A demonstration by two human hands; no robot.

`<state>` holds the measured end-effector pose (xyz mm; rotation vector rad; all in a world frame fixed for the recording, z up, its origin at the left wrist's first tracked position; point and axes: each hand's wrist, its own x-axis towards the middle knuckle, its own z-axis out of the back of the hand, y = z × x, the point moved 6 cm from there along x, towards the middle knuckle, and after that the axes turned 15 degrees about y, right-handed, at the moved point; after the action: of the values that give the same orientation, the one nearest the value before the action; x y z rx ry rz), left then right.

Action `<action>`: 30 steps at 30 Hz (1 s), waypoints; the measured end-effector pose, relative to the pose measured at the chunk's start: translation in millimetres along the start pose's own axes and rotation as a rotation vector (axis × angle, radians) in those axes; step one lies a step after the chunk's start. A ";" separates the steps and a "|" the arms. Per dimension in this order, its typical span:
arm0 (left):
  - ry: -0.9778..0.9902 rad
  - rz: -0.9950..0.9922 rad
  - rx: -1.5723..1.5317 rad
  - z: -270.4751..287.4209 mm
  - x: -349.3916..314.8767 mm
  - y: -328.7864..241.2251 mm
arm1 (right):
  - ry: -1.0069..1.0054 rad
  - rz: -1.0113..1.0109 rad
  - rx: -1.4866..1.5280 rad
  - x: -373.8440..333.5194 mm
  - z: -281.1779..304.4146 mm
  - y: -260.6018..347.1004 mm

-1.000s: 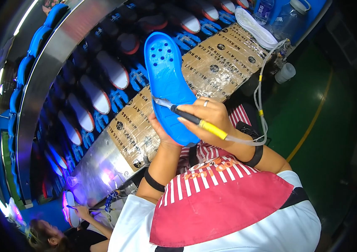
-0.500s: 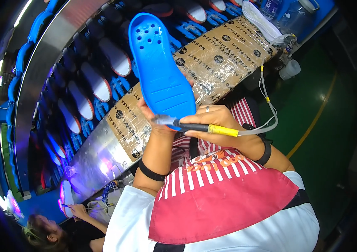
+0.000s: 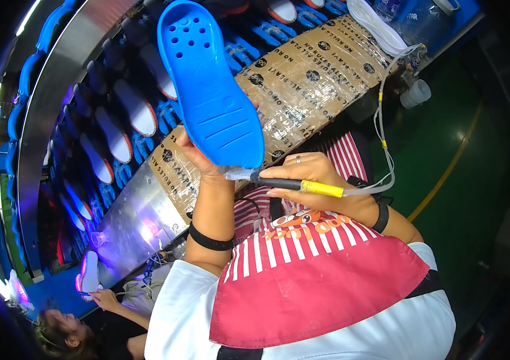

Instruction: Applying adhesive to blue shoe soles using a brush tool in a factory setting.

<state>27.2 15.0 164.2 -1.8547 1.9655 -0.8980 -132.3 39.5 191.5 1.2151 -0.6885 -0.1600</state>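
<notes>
1. Sole (image 3: pixel 213 111): blue, perforated and grooved; held by the left grip (image 3: pixel 202 157) above the tabletop (image 3: pixel 144 201).
2. Brush (image 3: pixel 279 183): bristled, round-handled; held by the right grip (image 3: pixel 310 171), nearside of the tabletop.
3. Cardboard (image 3: pixel 312 90): glossy-filmed, on the tabletop.

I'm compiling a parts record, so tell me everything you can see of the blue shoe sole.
The blue shoe sole is bright blue and looks like moulded rubber or foam. It has a raised rim, a cluster of round holes at its far end and slanting lines across its near end. It appears whole, tilted with the far end up and left, above the cardboard. The left hand grips it; the brush is at its near end, contact unclear.
</notes>
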 end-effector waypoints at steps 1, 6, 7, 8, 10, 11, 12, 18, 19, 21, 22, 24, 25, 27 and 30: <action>0.055 -0.011 -0.025 -2.5 0.0 -1.6 | 0.000 -0.002 0.004 1.5 3.5 0.7; 0.075 0.004 -0.039 -2.4 1.2 -7.4 | -0.096 -0.040 0.020 0.1 29.2 3.6; 0.075 -0.008 -0.007 -5.4 2.1 -9.7 | -0.144 -0.049 -0.071 -1.0 32.7 3.9; 0.071 -0.005 -0.007 -6.9 2.3 -10.2 | -0.145 -0.051 -0.067 -2.4 33.5 2.0; 0.093 0.010 0.034 -10.1 2.7 -9.7 | 0.038 -0.128 -0.200 -4.3 23.7 -5.9; 0.090 0.015 0.032 -9.2 3.1 -9.9 | 0.016 -0.080 -0.103 -6.4 17.4 -8.6; 0.109 0.045 0.022 -8.6 4.2 -9.5 | 0.043 -0.069 -0.055 -7.0 13.4 -11.3; 0.179 0.192 -0.003 -14.7 9.4 -8.6 | 0.177 -0.033 0.074 -5.0 25.8 -3.7; 0.199 0.225 0.001 -13.6 11.1 -6.5 | 0.088 -0.008 0.082 -4.6 30.6 -1.4; 0.053 0.271 0.036 -2.9 10.1 -3.6 | 0.011 0.041 0.000 -1.8 29.1 -1.0; -0.092 0.313 0.075 6.9 6.9 -2.9 | 0.031 0.061 -0.045 -1.5 24.0 -2.6; -0.094 0.345 0.053 9.4 6.7 -2.1 | 0.145 0.087 -0.115 -6.4 10.6 -10.0; -0.094 0.374 0.030 10.6 5.2 -1.2 | 0.207 0.102 -0.133 -6.4 8.5 -7.5; -0.103 0.392 0.007 14.7 5.3 -1.9 | 0.291 0.086 -0.091 -9.7 11.0 -5.6; -0.216 0.592 0.101 14.8 2.5 6.4 | 0.096 0.125 -0.108 -6.6 23.5 6.4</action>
<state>30.8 8.9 149.5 -1.1457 2.1003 -0.5712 -152.3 26.0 198.7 1.0669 -0.6611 -0.0339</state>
